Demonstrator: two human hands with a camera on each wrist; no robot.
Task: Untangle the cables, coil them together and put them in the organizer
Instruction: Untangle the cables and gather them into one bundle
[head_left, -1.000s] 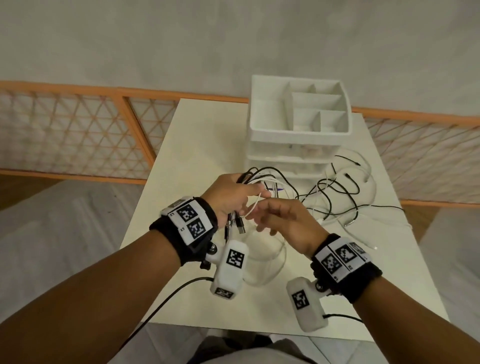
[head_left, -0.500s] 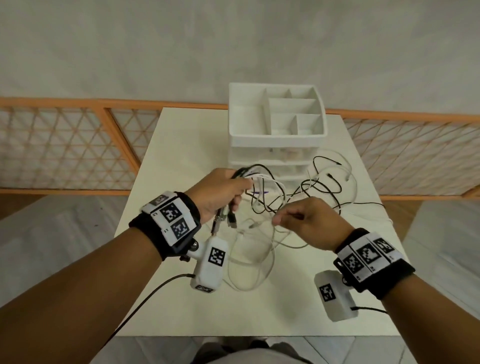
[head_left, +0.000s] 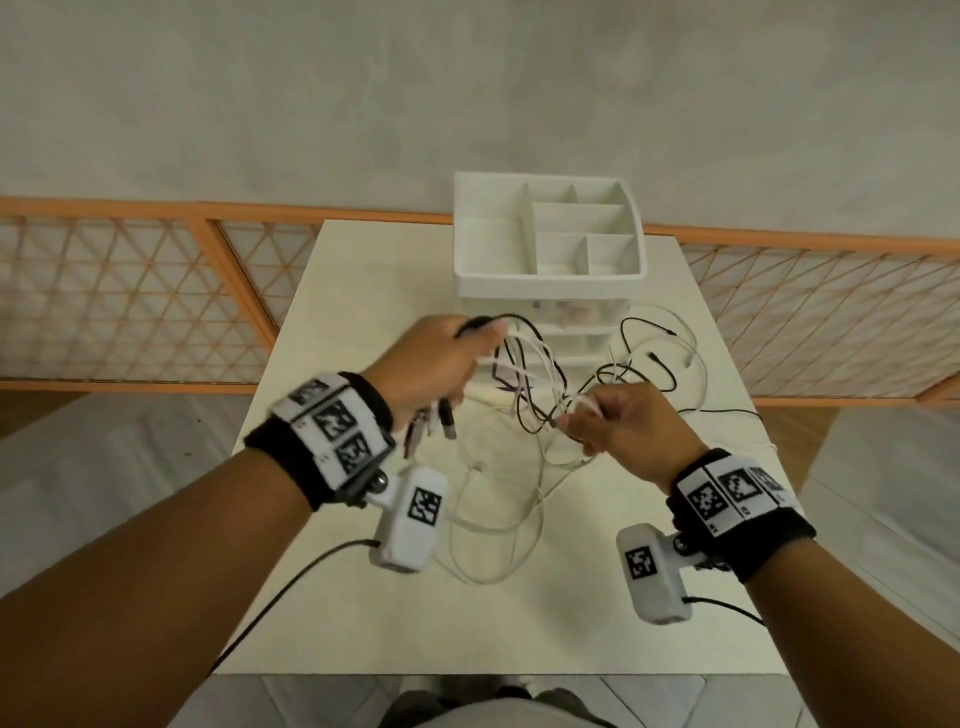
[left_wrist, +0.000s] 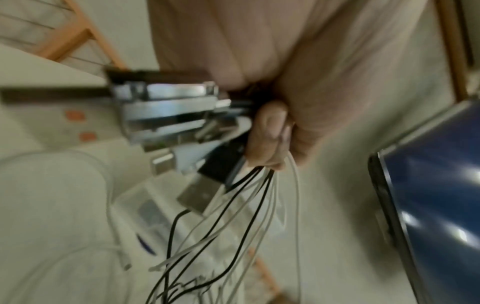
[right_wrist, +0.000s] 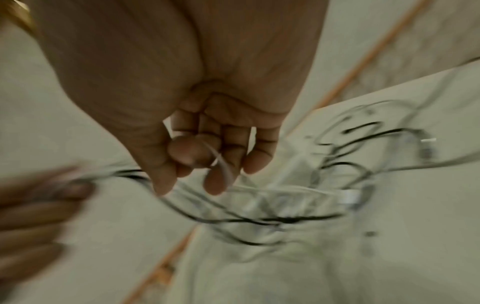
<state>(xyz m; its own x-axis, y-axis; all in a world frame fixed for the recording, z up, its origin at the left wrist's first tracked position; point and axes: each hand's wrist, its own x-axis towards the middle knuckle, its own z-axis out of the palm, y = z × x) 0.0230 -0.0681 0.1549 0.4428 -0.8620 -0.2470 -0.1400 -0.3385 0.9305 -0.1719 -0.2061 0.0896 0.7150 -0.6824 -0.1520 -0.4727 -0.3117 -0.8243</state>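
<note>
- Both wrist views are smeared by motion; in the right wrist view the strands below the fingers (right_wrist: 215, 183) blur together and cannot be counted.
- The left hand (head_left: 434, 364) is closed in a fist round a bundle of black and white cables (head_left: 524, 384); its fingertips are hidden from the head camera.
- The left wrist view shows several metal USB plugs (left_wrist: 192, 197) sticking out of that fist, their outlines soft, and a dark blue panel (left_wrist: 436, 205) cut off at the right edge, unidentifiable.
- The right hand (head_left: 626, 428) pinches 1 white cable (right_wrist: 221, 162) between thumb and curled fingers; where that strand runs on is lost in the tangle.
- The rest of the tangle hangs between the hands and sprawls over the table (head_left: 363, 291), with white loops near the front and black loops to the right of the organizer (head_left: 550, 283).
- The organizer stands at the table's far edge, its top compartments open; its lower drawers are partly masked by cables.
- An orange lattice railing (head_left: 130, 291) runs behind the table.
</note>
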